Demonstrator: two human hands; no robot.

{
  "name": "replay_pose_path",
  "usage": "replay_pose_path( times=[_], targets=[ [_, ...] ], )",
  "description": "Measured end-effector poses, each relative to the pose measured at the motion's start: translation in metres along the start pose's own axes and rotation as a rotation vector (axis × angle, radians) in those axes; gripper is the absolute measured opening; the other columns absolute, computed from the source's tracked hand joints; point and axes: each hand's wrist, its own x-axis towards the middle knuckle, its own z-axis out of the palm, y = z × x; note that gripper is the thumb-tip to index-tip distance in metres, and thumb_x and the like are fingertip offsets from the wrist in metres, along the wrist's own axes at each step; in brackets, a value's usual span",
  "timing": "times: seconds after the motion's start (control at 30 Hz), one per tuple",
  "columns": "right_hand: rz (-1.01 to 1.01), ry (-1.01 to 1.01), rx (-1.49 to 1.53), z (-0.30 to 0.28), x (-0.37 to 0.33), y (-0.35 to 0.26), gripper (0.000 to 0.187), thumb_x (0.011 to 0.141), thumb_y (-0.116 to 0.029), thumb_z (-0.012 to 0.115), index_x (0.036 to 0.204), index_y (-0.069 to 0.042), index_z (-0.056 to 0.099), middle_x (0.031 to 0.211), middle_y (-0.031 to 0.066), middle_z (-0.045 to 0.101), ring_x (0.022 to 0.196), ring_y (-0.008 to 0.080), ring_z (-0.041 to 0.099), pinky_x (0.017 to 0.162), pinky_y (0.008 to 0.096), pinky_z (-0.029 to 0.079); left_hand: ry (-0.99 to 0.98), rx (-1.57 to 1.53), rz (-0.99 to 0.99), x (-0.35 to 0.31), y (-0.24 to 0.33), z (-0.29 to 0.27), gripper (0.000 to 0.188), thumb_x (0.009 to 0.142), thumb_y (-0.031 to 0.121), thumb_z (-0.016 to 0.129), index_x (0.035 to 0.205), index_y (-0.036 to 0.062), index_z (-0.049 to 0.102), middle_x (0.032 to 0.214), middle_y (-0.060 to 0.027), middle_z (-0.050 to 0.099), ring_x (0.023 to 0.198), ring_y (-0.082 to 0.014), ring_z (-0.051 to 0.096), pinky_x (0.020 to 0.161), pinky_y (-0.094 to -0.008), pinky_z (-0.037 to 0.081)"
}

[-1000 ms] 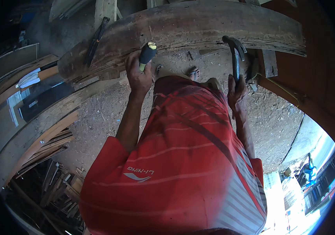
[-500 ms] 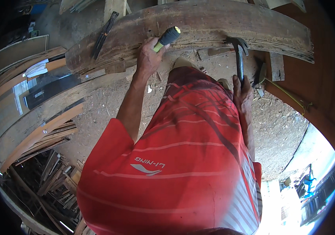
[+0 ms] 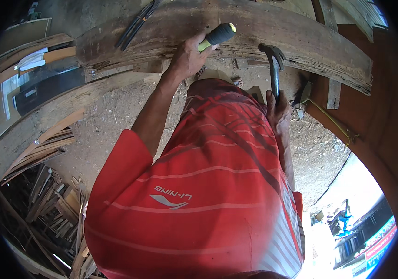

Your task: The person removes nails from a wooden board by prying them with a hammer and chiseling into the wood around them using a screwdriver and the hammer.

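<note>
Relative to the frame taken one second earlier, the left hand (image 3: 189, 58) is shifted farther over the plank (image 3: 259, 28), and the wrapped handle (image 3: 221, 34) carried in it is turned from near upright to a slant toward the right; the hammer (image 3: 275, 72) is kept in much the same position by the right hand (image 3: 279, 111). The step in hand is judged to be the positioning of both tools at the plank, with no blow being delivered. Any further move is judged to call for a steady left grip and for the hammer head to be kept clear of the left hand. The wrapped handle is gripped at its green part by the closed left hand; its black-bound end is projected upward and to the right against the plank's face and is finished by a pale yellow tip. Whatever lies beneath the hand is hidden, so the kind of tool cannot be told. The hammer is gripped low by the closed right hand; its shaft is grey and shiny, and its dark head is held uppermost at the plank's near edge, with the claw curved to the right. Whether the plank is touched by either tool cannot be told. The plank is brown and weathered, its near edge is split into rough layers, and a dark two-legged tool (image 3: 139, 26) is laid on its left part.
</note>
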Motion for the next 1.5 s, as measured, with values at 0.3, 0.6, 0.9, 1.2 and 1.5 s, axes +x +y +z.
replay_pose_path(
  times=[0.3, 0.6, 0.9, 1.2, 1.5],
  targets=[
    [0.068, 0.001, 0.018, 0.042, -0.014, -0.043, 0.05, 0.101, -0.052, 0.057, 0.098, -0.001, 0.061, 0.074, 0.0229, 0.06, 0.069, 0.0409, 0.061, 0.063, 0.0479, 0.046, -0.155, 0.108, 0.186, 0.012, -0.009, -0.013, 0.029, 0.089, 0.018, 0.076, 0.112, 0.0044, 0.065, 0.093, -0.0201, 0.07, 0.084, -0.0364, 0.068, 0.074, -0.0443, 0.053],
    [0.188, 0.032, 0.004, 0.064, -0.025, -0.052, 0.051, 0.102, -0.051, 0.055, 0.093, -0.001, 0.057, 0.072, 0.0217, 0.058, 0.067, 0.0362, 0.059, 0.061, 0.0467, 0.044, -0.15, 0.179, 0.427, 0.021, -0.025, -0.006, 0.03, 0.087, 0.015, 0.077, 0.112, 0.0023, 0.065, 0.092, -0.0202, 0.071, 0.085, -0.0368, 0.07, 0.075, -0.045, 0.055],
    [0.247, 0.075, 0.026, 0.077, -0.029, -0.064, 0.055, 0.102, -0.055, 0.052, 0.096, -0.001, 0.059, 0.072, 0.0175, 0.058, 0.067, 0.0309, 0.057, 0.063, 0.0456, 0.045, -0.165, 0.051, 0.253, 0.028, -0.024, -0.019, 0.028, 0.086, 0.016, 0.078, 0.109, 0.0032, 0.066, 0.091, -0.0197, 0.07, 0.084, -0.0365, 0.07, 0.073, -0.043, 0.054],
    [0.261, 0.048, 0.1, 0.079, -0.028, -0.065, 0.053, 0.103, -0.051, 0.052, 0.098, 0.001, 0.059, 0.074, 0.0234, 0.06, 0.069, 0.039, 0.06, 0.065, 0.0477, 0.047, -0.16, 0.272, 0.542, 0.032, -0.027, -0.005, 0.031, 0.085, 0.012, 0.077, 0.113, 0.0066, 0.065, 0.096, -0.017, 0.071, 0.092, -0.0373, 0.07, 0.08, -0.0465, 0.056],
    [0.232, 0.06, 0.209, 0.09, -0.025, -0.041, 0.05, 0.103, -0.051, 0.055, 0.087, -0.004, 0.055, 0.062, -0.0005, 0.05, 0.055, 0.0094, 0.046, 0.05, 0.0303, 0.037, -0.177, 0.303, 0.62, 0.035, -0.035, 0.005, 0.03, 0.083, 0.009, 0.076, 0.11, 0.0063, 0.062, 0.098, -0.0148, 0.069, 0.096, -0.0374, 0.067, 0.084, -0.0469, 0.054]
  ],
)
